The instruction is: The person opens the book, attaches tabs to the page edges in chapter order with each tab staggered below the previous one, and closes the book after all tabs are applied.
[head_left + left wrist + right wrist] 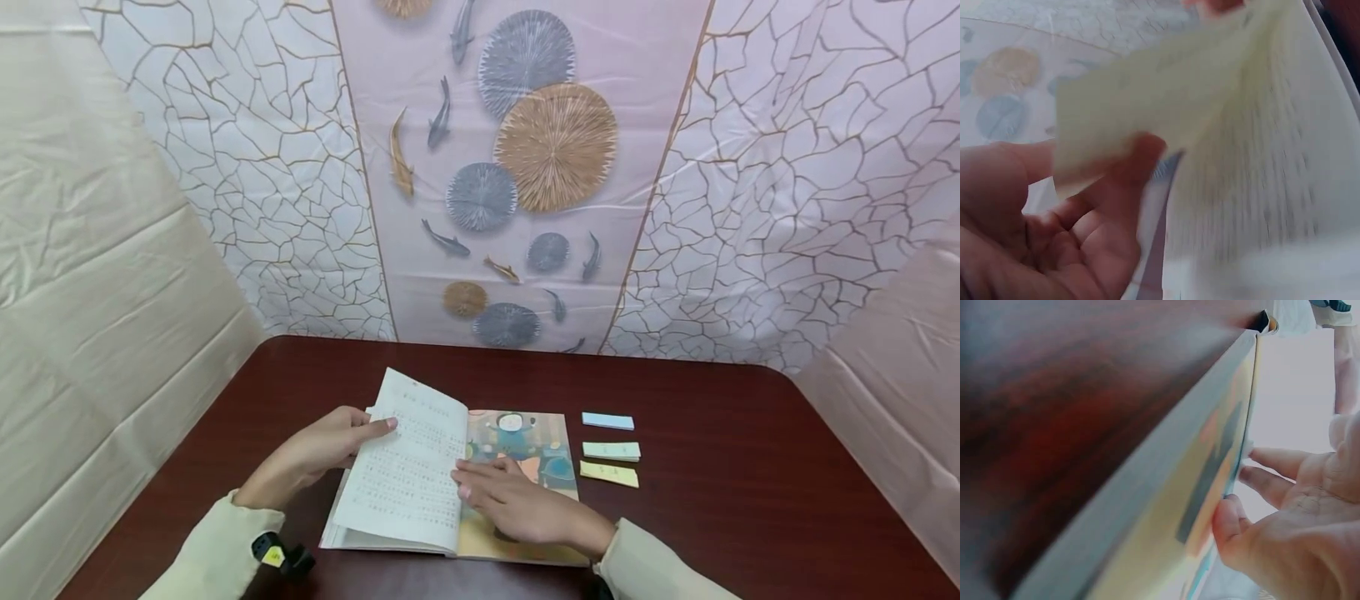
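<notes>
An open book (525, 417) lies on the dark table, its right page illustrated in colour. My left hand (330, 442) pinches a lifted text page (412, 467) near its upper outer edge, thumb on the printed face and fingers behind. The left wrist view shows the curved page (1129, 106) in the grip of my left hand (1072, 231), somewhat blurred. Fingers extended, my right hand (525, 500) rests across the illustrated page with its fingertips at the book's fold. Close up, the right hand (1291, 519) touches the paper beside the picture.
Right of the book, three small sticky-note pads lie in a column: blue (607, 421), green (611, 451) and yellow (609, 474). The reddish-brown table (750, 483) extends around them. A patterned cloth backdrop (510, 250) hangs behind it, with pale cloth at both sides.
</notes>
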Motion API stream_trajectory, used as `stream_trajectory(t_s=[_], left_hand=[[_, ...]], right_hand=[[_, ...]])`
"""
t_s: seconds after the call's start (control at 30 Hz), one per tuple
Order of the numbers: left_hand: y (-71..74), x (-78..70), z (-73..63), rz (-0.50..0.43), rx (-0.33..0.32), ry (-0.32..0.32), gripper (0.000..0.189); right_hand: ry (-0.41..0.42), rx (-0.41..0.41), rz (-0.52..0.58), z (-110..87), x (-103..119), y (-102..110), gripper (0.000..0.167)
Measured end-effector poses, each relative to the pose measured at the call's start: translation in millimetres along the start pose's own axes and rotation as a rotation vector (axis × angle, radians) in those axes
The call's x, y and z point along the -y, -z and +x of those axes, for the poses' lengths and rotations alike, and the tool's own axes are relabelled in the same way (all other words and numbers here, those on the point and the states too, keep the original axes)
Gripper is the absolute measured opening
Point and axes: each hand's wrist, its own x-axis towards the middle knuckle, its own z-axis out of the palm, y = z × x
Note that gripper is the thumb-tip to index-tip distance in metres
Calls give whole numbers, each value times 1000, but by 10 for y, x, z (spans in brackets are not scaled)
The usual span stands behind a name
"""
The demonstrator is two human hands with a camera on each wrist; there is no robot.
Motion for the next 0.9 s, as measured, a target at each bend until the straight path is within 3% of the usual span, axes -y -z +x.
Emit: stream_trajectory(t_s=[0.07,0.17,0.47,0.77,0.9], left_hand=[[38,39,-5,101,-71,23,41],[83,104,-4,253,-165,69,53],[105,304,37,472,-210,48,55],[30,357,65,744,-317,125,57],[-18,291,60,878,-359,172,53]], right_hand=[[10,33,-30,24,7,17,66],[24,57,-91,54,22,32,66],[-75,92,-97,33,316,118,61],[-72,103,-191,82,289,75,59],[-5,100,-252,146,13,2,57]])
